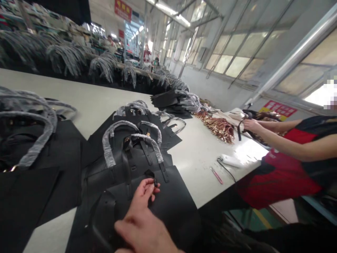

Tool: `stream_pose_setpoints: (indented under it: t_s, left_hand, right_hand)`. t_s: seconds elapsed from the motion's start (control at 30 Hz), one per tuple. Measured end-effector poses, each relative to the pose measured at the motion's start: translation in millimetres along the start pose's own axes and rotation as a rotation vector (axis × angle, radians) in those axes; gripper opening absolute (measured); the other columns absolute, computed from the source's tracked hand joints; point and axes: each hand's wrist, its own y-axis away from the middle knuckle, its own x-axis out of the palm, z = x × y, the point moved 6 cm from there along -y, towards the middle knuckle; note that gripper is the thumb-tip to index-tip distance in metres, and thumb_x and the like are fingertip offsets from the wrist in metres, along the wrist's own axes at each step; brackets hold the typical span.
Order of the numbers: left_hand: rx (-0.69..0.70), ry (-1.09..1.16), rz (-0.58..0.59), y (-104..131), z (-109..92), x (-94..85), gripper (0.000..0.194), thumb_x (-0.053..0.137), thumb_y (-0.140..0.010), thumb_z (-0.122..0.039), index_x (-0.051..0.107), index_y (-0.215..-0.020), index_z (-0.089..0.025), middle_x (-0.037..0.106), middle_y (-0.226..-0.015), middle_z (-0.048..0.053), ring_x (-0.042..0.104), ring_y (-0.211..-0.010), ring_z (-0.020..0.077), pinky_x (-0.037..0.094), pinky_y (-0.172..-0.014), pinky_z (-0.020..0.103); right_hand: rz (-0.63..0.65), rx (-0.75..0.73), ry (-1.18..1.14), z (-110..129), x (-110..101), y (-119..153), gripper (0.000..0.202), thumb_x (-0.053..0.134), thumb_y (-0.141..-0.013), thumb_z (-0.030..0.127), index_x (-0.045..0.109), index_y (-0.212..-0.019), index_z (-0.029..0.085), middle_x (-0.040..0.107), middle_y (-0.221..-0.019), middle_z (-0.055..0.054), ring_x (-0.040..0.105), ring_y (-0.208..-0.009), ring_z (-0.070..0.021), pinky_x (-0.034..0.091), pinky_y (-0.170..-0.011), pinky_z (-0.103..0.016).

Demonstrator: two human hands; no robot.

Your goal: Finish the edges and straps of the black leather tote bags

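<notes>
My left hand [145,192] is closed in a pinch on a small black piece [150,173], perhaps a strap end or tab; its exact kind is hard to make out. It is above the front of a black handbag [168,196], which lies on the table with its handles [119,127] wrapped in clear film. Close to the camera, my right hand [150,232] is in front of my left wrist. It is blurred and cut by the bottom edge, so its grip cannot be read. Several dark straps [127,168] lie across the bag.
More black bags [65,151] lie at the left and behind. On the white table [192,175] are a pink pen-like tool [216,175], a white corded device [231,161] and a pile of straps with gold hardware [218,128]. A co-worker's hands [251,125] hold a black strap at the right.
</notes>
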Motion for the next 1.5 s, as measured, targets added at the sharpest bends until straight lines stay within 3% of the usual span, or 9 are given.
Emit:
stream_pose_setpoints:
  t_s: [0.1,0.2,0.33,0.43,0.63,0.77,1.0,1.1,1.5]
  left_hand:
    - [0.007,0.011,0.026,6,-4,-1.3,0.046,0.071,-0.074,-0.049,0.056,-0.103,-0.016,0.07,-0.097,0.01,0.063,-0.074,0.0164,0.044,-0.058,0.025]
    - [0.005,0.027,0.074,10,-8,1.8,0.042,0.069,-0.078,-0.046,0.056,-0.103,-0.015,0.069,-0.102,0.012,0.064,-0.076,0.0155,0.045,-0.063,0.025]
    - [-0.026,0.102,0.104,14,-10,5.7,0.047,0.072,-0.077,-0.047,0.056,-0.104,-0.013,0.069,-0.105,0.016,0.067,-0.091,0.0229,0.05,-0.069,0.029]
    - [-0.021,0.17,0.092,15,-10,5.5,0.051,0.073,-0.076,-0.048,0.056,-0.107,-0.012,0.069,-0.104,0.017,0.068,-0.09,0.0247,0.052,-0.068,0.031]
    - [-0.023,0.258,0.06,16,-7,2.0,0.046,0.075,-0.078,-0.042,0.059,-0.107,-0.011,0.07,-0.103,0.018,0.068,-0.089,0.0246,0.054,-0.073,0.033]
    - [-0.024,0.288,0.066,16,-7,1.2,0.044,0.073,-0.08,-0.04,0.061,-0.11,-0.01,0.07,-0.104,0.018,0.069,-0.088,0.0238,0.054,-0.073,0.032]
    - [-0.03,0.295,0.081,16,-10,1.3,0.043,0.072,-0.081,-0.039,0.065,-0.112,-0.009,0.07,-0.104,0.017,0.068,-0.083,0.0205,0.054,-0.07,0.029]
    - [-0.018,0.285,0.126,17,-13,3.2,0.042,0.072,-0.081,-0.039,0.067,-0.11,-0.009,0.07,-0.104,0.016,0.066,-0.079,0.0175,0.053,-0.068,0.027]
    - [-0.045,0.296,0.169,17,-12,5.7,0.044,0.073,-0.079,-0.043,0.07,-0.107,-0.009,0.07,-0.095,0.013,0.061,-0.064,0.0119,0.051,-0.064,0.025]
  right_hand:
    - [-0.329,0.254,0.365,-72,-92,-1,0.035,0.049,-0.093,0.039,0.065,-0.121,0.026,0.067,-0.118,-0.007,0.061,-0.107,-0.0219,0.048,-0.096,-0.033]
    - [-0.498,0.574,0.594,-161,-178,12,0.041,0.039,-0.095,0.025,0.056,-0.129,0.01,0.061,-0.124,-0.022,0.054,-0.117,-0.0327,0.041,-0.101,-0.049]
    - [-0.4,0.859,0.766,-243,-223,35,0.032,0.041,-0.092,0.009,0.062,-0.115,0.003,0.066,-0.106,-0.025,0.062,-0.104,-0.0338,0.046,-0.089,-0.05]
    - [-0.296,0.951,0.832,-270,-223,41,0.021,0.046,-0.094,0.012,0.065,-0.103,0.009,0.069,-0.099,-0.013,0.066,-0.096,-0.0263,0.051,-0.085,-0.045]
    - [-0.248,0.94,0.861,-271,-212,30,0.031,0.035,-0.089,0.006,0.065,-0.096,0.001,0.068,-0.093,-0.029,0.069,-0.089,-0.0375,0.051,-0.072,-0.045]
    - [-0.277,0.8,0.802,-239,-186,15,0.031,0.032,-0.087,0.005,0.061,-0.1,0.004,0.068,-0.096,-0.027,0.071,-0.086,-0.0321,0.051,-0.07,-0.039]
    - [-0.203,0.349,0.513,-151,-80,-10,0.045,0.031,-0.101,0.031,0.03,-0.142,0.014,0.072,-0.098,-0.007,0.072,-0.081,-0.0189,0.055,-0.07,-0.028]
    - [-0.202,0.092,0.465,-124,-58,-18,0.044,0.031,-0.101,0.033,0.039,-0.141,0.016,0.069,-0.106,-0.011,0.069,-0.093,-0.0226,0.057,-0.08,-0.034]
    - [-0.183,-0.033,0.413,-119,-57,-28,0.041,0.041,-0.098,0.034,0.06,-0.131,0.02,0.067,-0.092,-0.013,0.061,-0.085,-0.0295,0.053,-0.079,-0.048]
